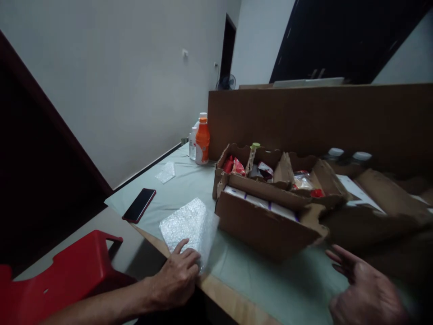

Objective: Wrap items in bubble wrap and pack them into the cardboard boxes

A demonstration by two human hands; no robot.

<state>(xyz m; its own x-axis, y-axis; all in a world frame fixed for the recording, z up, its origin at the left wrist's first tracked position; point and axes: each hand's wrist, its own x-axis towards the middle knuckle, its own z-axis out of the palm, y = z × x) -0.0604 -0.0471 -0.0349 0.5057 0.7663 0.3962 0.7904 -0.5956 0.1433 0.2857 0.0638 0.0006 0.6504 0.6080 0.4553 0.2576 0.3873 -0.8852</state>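
Note:
A sheet of bubble wrap [187, 222] lies partly folded near the table's front edge. My left hand [177, 276] is on its near corner, with the fingers curled against the wrap and one finger raised. Over to the right, my right hand [367, 286] is off the table surface, somewhat blurred, its fingers stretched to the left and apart with nothing visible in them. Its fingertips are close to the lower right side of a divided cardboard box [264, 230]. The box's front slot contains a white packet with purple bands [259, 203].
Red packets [234, 166] and clear bags [303, 180] fill the rear compartments. An orange bottle [202, 142] and a clear bottle [192, 144] stand behind. A phone [139, 205] and a smaller bubble wrap piece [165, 172] lie left. A red stool [77, 266] stands beside the table.

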